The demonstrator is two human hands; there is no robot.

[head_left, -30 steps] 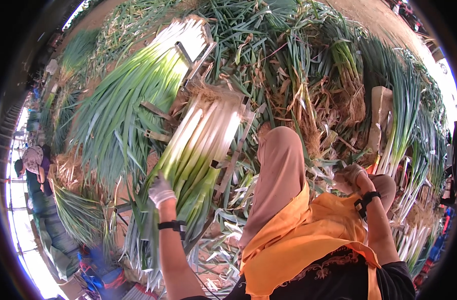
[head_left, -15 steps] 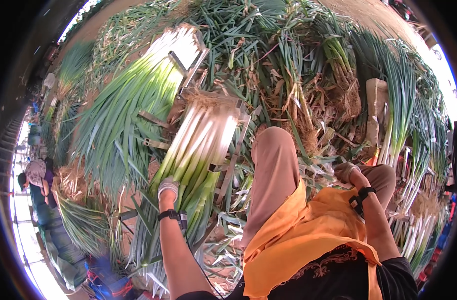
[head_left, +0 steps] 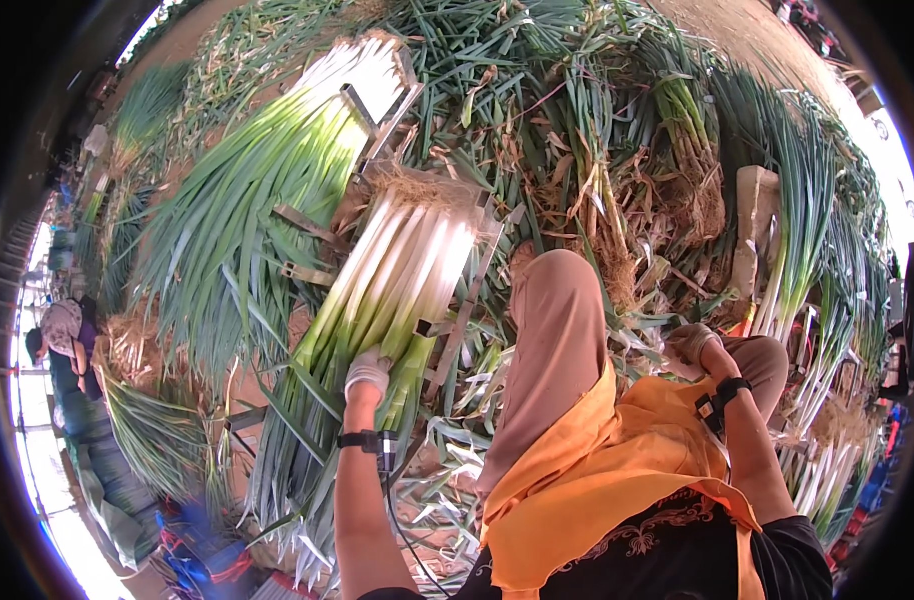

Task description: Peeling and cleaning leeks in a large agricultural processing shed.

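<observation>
A thick bundle of long green onions (head_left: 409, 262) lies in a metal frame in front of me, its roots at the far end and its green leaves toward me. My left hand (head_left: 368, 374), in a pale glove, is on the green part of the stalks, its fingers curled in among them. Off to the right, my right hand (head_left: 689, 345), also gloved, hangs beside my right knee. Its fingers are bent inward, and whatever is in them is hidden. Both wrists carry black straps with small devices.
A second onion bundle (head_left: 307, 130) lies in another frame (head_left: 389, 125), farther left. Heaps of untrimmed onions (head_left: 697, 150) spread behind and to the right. A pale block (head_left: 755, 235) stands among those at right. Another person (head_left: 69, 335) is bent over at the far left.
My left hand has moved a little to the right across the green stalks. My right hand stays by the knee. The person at far left has shifted slightly.
</observation>
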